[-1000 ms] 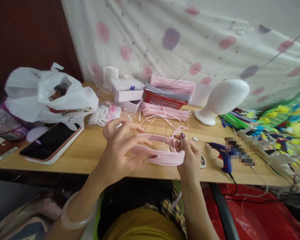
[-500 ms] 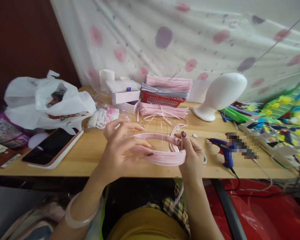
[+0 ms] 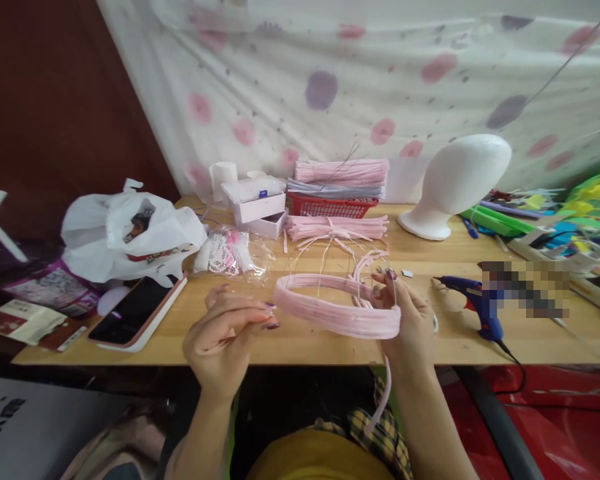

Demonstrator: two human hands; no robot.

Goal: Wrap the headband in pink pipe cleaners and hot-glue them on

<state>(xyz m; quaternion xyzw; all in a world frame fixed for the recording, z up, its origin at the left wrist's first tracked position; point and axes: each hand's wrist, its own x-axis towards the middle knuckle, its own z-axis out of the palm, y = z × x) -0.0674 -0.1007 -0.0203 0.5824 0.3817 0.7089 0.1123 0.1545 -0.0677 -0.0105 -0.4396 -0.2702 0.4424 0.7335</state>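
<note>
Far left: printed packets (image 3: pixel 27 319) lie at the surface (image 3: pixel 330 347) corner. Next to them is a white plastic bag (image 3: pixel 130 230), with a phone (image 3: pixel 137 310) lying screen up in front of it, near the front edge. A clear bag of beads (image 3: pixel 227 252) sits just right of the plastic bag.

The left hand (image 3: pixel 225 340) is at the front edge, palm turned up. Its grip is loose, fingers half curled and apart, with nothing between them. Its fingertips (image 3: pixel 269 315) are just beside the left end of the pink loop (image 3: pixel 330 308); contact cannot be told.

Behind them are white boxes (image 3: pixel 257 203), one with its drawer pulled out, and a red basket (image 3: pixel 330 205) piled with pink and grey strips (image 3: pixel 340 175). A tied bundle of pink strips (image 3: pixel 337 228) lies flat in front of the basket.

The pink loop is a flattened band of many strips, held level just above the surface near the front edge, between the two hands. The right hand (image 3: pixel 413 320) has its grip pinched on the loop's right end, thumb on top and fingers wrapped under. A pink tail (image 3: pixel 383 393) hangs from that end, down past the edge toward the lap.

Right of that, a white foam head (image 3: pixel 455 180) stands at the back and a blue glue gun (image 3: pixel 473 301) lies near the right hand, not touching it. Green and yellow craft stuff (image 3: pixel 530 213) is at the far right. A spotted cloth (image 3: pixel 380 80) hangs behind everything.
</note>
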